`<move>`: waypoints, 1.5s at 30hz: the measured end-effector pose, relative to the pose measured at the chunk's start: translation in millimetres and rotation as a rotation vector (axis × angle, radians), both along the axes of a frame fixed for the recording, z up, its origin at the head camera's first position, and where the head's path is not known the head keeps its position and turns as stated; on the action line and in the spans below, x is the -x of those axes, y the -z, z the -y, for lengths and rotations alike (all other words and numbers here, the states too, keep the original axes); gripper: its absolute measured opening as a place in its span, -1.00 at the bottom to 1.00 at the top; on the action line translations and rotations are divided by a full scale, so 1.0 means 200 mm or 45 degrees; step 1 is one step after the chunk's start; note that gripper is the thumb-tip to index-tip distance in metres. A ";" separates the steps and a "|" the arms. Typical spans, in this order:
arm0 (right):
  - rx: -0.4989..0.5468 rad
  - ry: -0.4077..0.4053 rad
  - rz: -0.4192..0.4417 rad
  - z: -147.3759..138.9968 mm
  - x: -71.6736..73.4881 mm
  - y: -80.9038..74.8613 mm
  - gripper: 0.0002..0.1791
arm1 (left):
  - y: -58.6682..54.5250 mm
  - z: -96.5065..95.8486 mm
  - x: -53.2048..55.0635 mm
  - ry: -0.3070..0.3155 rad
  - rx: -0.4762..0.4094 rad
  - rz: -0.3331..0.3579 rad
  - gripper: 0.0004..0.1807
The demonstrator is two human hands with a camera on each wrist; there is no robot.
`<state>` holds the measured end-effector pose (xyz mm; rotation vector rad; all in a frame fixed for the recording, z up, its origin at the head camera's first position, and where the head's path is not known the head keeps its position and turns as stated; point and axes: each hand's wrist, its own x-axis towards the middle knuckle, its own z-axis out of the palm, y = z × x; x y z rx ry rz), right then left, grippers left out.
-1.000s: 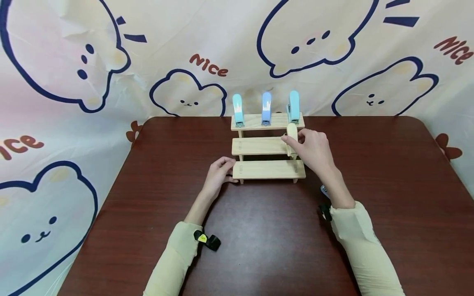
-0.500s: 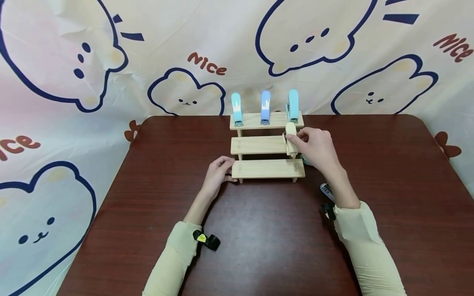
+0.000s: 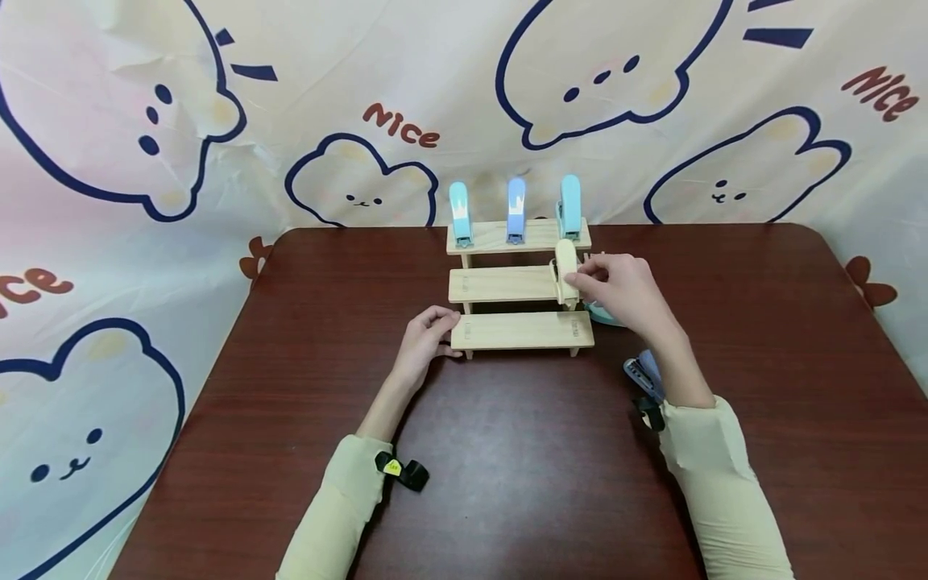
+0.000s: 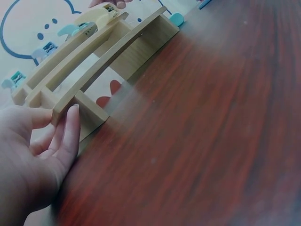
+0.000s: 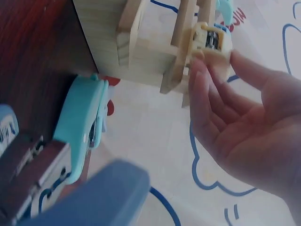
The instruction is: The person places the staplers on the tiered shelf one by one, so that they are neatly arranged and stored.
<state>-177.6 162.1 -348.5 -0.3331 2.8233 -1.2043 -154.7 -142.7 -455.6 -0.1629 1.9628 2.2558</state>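
Observation:
A small three-tier wooden rack (image 3: 522, 330) stands on the table. My left hand (image 3: 424, 342) grips the left end of its lowest shelf, thumb and fingers around the board, as the left wrist view (image 4: 42, 160) shows up close. At the right end of the middle shelf a cream stapler (image 3: 565, 270) stands lengthwise, front toward me. My right hand (image 3: 627, 294) pinches its sides; in the right wrist view the thumb and fingers lie on either side of the stapler (image 5: 211, 40). The top shelf bears a light-teal stapler (image 3: 460, 215), a blue stapler (image 3: 516, 211) and another teal stapler (image 3: 570, 208).
Right of the rack, a teal stapler (image 3: 605, 316) lies on the brown table (image 3: 507, 467), partly behind my right hand. Nearer me, a blue-grey stapler (image 3: 644, 374) lies beside my right forearm. A patterned cloth (image 3: 464, 72) hangs behind the table.
My right wrist has swung slightly rightward while the fingers stay on the cream stapler. More of the two staplers on the table shows. The left hand keeps its hold on the rack.

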 end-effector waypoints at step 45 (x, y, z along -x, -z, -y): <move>-0.091 -0.168 0.234 -0.52 -0.03 0.07 -0.68 | 0.01 0.02 -0.01 0.019 0.022 0.005 -0.77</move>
